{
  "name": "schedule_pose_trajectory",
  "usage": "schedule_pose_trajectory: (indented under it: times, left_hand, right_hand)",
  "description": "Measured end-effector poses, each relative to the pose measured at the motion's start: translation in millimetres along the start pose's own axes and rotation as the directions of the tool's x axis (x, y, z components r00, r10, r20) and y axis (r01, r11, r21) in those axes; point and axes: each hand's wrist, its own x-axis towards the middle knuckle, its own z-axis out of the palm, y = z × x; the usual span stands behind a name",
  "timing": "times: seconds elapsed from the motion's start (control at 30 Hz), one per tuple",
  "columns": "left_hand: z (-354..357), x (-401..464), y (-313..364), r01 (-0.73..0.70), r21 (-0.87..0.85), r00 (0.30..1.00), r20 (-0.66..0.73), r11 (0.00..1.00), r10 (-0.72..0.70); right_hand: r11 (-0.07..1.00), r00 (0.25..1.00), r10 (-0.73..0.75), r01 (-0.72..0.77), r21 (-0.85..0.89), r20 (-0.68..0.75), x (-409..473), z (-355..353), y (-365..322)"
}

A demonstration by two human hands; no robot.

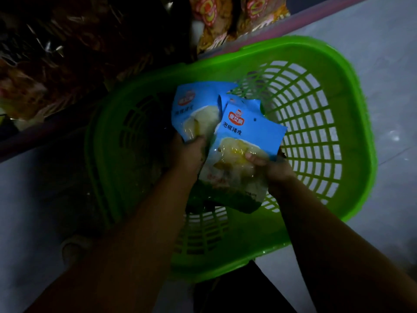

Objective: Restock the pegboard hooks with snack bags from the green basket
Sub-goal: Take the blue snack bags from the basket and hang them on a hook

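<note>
Both hands gripping snack bags

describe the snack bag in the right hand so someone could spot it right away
Find the green basket on the floor. Above its middle, two hands hold blue snack bags. The front bag, gripped by the right hand, overlaps the others and shows clear dark lettering.

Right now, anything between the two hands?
Head view: the front blue snack bag lies between left hand and right hand; both hold bags over the green basket.
</note>
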Motion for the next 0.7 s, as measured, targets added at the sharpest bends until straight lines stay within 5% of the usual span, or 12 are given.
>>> schedule_pose_trajectory:
  times: [0.1,0.23,0.47,0.7]
  left_hand:
    - [-10,-25,14,-0.087,0.066,0.994,-0.058,0.994,0.091]
    - [-39,-106,55,-0.094,0.127,0.995,0.045,0.987,0.089]
    - [-109,-330,207,-0.177,-0.087,0.98,0.071,0.98,0.184]
    - [-181,-521,376,-0.522,-0.17,0.849,-0.019,0.836,0.527]
  right_hand:
    - [0.996,0.994,-0.045,0.052,0.074,-0.097,-37,-4,-6]
    - [0.979,0.954,-0.193,0.173,-0.103,-0.229,-126,-11,-48]
    - [0.912,0.916,-0.401,0.397,-0.099,-0.024,-362,-4,-186]
    - [0.77,0.754,-0.635,0.636,0.057,0.169,-574,31,-318]
